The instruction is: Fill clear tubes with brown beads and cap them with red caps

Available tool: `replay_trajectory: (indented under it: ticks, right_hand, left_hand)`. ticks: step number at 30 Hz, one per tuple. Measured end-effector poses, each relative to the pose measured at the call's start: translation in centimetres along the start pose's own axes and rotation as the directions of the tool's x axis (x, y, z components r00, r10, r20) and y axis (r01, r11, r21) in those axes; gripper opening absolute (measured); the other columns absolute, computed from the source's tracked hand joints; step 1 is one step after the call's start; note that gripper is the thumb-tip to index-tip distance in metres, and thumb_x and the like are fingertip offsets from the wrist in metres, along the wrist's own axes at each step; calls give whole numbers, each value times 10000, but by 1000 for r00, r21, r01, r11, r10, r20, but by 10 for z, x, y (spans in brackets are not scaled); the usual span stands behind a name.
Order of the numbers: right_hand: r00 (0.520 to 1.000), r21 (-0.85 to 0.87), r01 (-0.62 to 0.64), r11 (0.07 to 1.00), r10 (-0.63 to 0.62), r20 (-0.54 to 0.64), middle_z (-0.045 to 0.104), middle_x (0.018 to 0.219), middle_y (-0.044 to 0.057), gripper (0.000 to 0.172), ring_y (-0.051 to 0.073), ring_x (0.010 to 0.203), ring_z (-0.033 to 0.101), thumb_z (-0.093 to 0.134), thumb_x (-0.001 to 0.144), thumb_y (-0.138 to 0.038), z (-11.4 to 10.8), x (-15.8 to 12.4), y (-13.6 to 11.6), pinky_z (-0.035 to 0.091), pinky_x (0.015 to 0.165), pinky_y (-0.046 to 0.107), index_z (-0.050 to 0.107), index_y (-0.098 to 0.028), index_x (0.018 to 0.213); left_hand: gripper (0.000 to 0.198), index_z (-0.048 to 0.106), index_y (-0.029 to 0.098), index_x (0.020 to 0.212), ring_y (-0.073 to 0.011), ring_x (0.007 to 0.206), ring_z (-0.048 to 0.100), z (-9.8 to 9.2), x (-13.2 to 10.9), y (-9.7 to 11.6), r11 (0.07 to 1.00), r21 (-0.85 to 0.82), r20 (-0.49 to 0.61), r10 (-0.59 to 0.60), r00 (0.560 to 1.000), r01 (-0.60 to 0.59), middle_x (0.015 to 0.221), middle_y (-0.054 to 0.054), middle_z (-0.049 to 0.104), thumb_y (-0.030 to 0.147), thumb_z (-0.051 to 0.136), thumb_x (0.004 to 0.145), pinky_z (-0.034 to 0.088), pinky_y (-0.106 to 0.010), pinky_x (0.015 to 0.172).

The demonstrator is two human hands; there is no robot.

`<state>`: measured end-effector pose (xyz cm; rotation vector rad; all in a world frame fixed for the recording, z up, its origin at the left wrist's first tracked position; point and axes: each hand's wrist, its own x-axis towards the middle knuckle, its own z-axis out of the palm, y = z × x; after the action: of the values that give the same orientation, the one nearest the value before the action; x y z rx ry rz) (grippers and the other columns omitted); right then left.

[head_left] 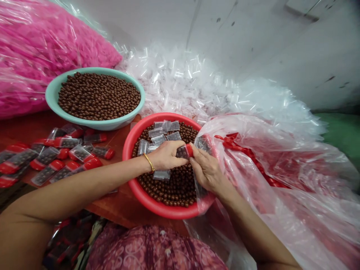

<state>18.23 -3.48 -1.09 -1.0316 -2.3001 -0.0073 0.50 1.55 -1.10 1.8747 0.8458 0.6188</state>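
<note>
Over the red basin, my left hand is closed around a small clear plastic container with dark balls inside. My right hand pinches the red cap at the container's right end; whether the cap is fully seated cannot be made out. Brown balls fill much of the basin below both hands. Several clear, uncapped containers lie on top of these balls. A gold bangle circles my left wrist.
Capped, filled containers are heaped at the left. A turquoise basin of brown balls stands behind them. Clear containers pile against the wall. A plastic bag with red caps overlaps the basin's right edge. Pink pieces fill another bag.
</note>
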Motion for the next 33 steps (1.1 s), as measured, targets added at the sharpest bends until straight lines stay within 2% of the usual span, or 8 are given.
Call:
replay_trajectory:
  ticks: [6, 13, 18, 21, 24, 27, 30, 33]
  right_hand:
    - [997, -150, 39, 988, -49, -61, 624, 826, 90, 567, 171, 671, 618, 421, 895, -108, -4, 0, -8, 539, 556, 274, 277, -131, 1443]
    - [996, -249, 74, 966, -84, -30, 625, 815, 103, 615, 186, 667, 622, 405, 898, -111, 7, 3, -16, 546, 546, 283, 177, -93, 1469]
    - [996, -110, 68, 992, -73, -50, 646, 797, 114, 460, 174, 671, 628, 406, 900, -131, 9, 8, -14, 531, 565, 270, 406, -58, 1354]
    - [997, 52, -79, 995, 80, -16, 638, 698, 59, 311, 148, 627, 616, 401, 927, -244, 1, 16, -8, 508, 583, 258, 637, -121, 1087]
    - [900, 363, -371, 855, 427, -86, 566, 596, 13, 443, 116, 541, 549, 340, 941, -430, 3, 30, -3, 457, 536, 246, 677, -162, 838]
    - [749, 669, -501, 549, 662, 17, 596, 726, 23, 589, 124, 602, 550, 225, 911, -588, 19, 45, -4, 468, 562, 262, 644, -181, 983]
    - [700, 728, -586, 356, 675, 234, 634, 950, 56, 691, 170, 847, 605, 108, 891, -633, 34, 54, -8, 498, 802, 348, 536, -209, 1228]
    - [708, 677, -632, 377, 637, 306, 600, 1149, 74, 706, 195, 1114, 540, 97, 892, -633, 36, 53, -13, 374, 1025, 417, 398, -221, 1380]
  left_hand:
    - [127, 549, 163, 765, -113, 587, 497, 1, 2, 6, 962, 270, 9, 43, 999, -44, 644, 32, 561, 247, 591, 679, 347, -217, 554]
    - [122, 600, 167, 734, -165, 611, 577, 4, -2, 15, 876, 474, -83, -53, 995, 86, 664, -32, 642, 276, 552, 707, 355, -248, 538]
    - [192, 632, 160, 794, -204, 669, 621, 0, -4, 10, 842, 521, -130, -82, 988, 138, 716, -61, 674, 300, 519, 729, 403, -275, 576]
    - [217, 642, 167, 812, -190, 658, 622, -2, -3, 11, 867, 489, -79, -71, 994, 100, 709, -40, 676, 332, 563, 695, 422, -263, 580]
    - [223, 652, 172, 815, -190, 668, 636, -3, -1, 16, 861, 505, -25, -55, 998, 60, 701, -30, 679, 327, 584, 670, 443, -259, 594]
    - [241, 658, 163, 822, -224, 715, 663, -2, -3, 19, 812, 584, 47, -45, 998, 10, 740, -52, 698, 336, 589, 668, 474, -283, 620]
    - [263, 657, 148, 849, -258, 775, 680, 0, -7, 19, 757, 652, 99, -37, 994, -37, 799, -84, 714, 346, 581, 693, 504, -315, 655]
    - [302, 646, 133, 934, -279, 806, 686, 3, -12, 21, 716, 694, 123, -10, 992, -79, 839, -107, 719, 335, 568, 724, 520, -348, 679]
